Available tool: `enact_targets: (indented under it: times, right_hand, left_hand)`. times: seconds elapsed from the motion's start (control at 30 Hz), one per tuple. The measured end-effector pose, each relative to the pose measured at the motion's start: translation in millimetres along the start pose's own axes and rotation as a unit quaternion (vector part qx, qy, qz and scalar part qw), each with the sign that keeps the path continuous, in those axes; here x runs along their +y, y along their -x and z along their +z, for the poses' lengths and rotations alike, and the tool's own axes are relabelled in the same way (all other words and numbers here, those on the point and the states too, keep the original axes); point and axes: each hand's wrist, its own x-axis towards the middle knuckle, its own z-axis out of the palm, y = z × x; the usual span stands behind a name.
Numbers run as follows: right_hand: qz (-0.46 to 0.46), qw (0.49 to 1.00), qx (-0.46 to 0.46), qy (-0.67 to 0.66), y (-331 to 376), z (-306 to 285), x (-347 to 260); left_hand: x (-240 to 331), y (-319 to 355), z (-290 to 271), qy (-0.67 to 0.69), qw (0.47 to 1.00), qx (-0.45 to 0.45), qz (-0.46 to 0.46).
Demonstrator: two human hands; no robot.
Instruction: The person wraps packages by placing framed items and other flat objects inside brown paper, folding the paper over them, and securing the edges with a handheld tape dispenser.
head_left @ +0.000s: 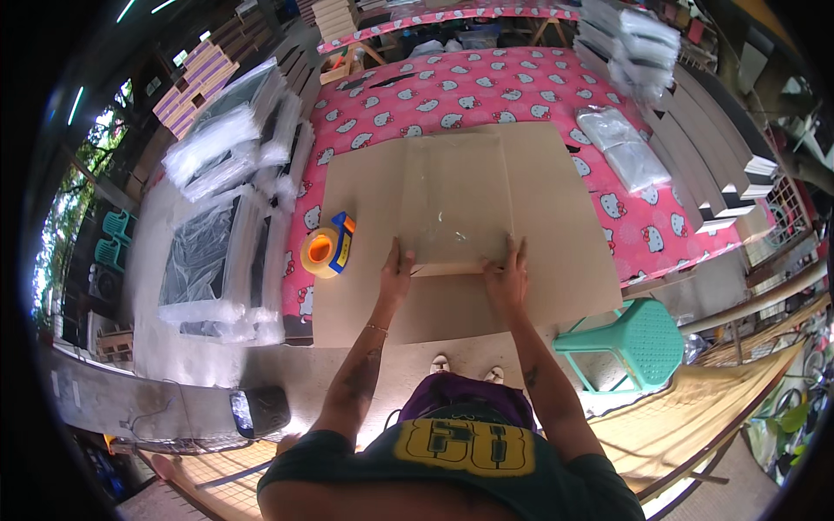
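Pink cartoon-print tablecloth covers the work table, w/ a big brown cardboard sheet on top. Left hand & right hand lie flat, fingers spread, pressing the near edge of a clear plastic sleeve holding a board, gripping nothing. Just left of left hand: orange tape dispenser; farther right, beyond the hands, bagged stacks.

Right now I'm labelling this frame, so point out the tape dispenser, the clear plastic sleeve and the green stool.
tape dispenser (327, 247), head view, on the orange roll.
clear plastic sleeve (454, 204), head view, on its flat middle.
green stool (645, 340), head view, on the seat.
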Motion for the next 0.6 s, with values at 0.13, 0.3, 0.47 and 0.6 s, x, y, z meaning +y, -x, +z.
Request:
enact_targets:
  times: [0.13, 0.3, 0.47, 0.6]
  right_hand:
    - [-0.092, 0.985, -0.057, -0.137, -6.7, 5.4, 27.4]
    - [0.026, 0.911, -0.147, -0.384, -6.6, -14.9, 13.6]
    - [-0.002, 0.957, -0.087, -0.277, -45.5, -106.9, -13.8]
    - [-0.207, 0.895, 0.021, -0.396, -94.8, -195.2, -75.7]
  left_hand:
    - [-10.4, -6.5, -8.8, 0.183, 0.974, -0.041, -0.129]
    - [-13.1, -12.0, 5.8, 0.230, 0.950, -0.003, -0.209]
    - [130.9, 28.2, -12.2, 0.282, 0.952, -0.007, -0.117]
    - [242.0, 30.0, -68.3, 0.298, 0.952, -0.007, 0.069]
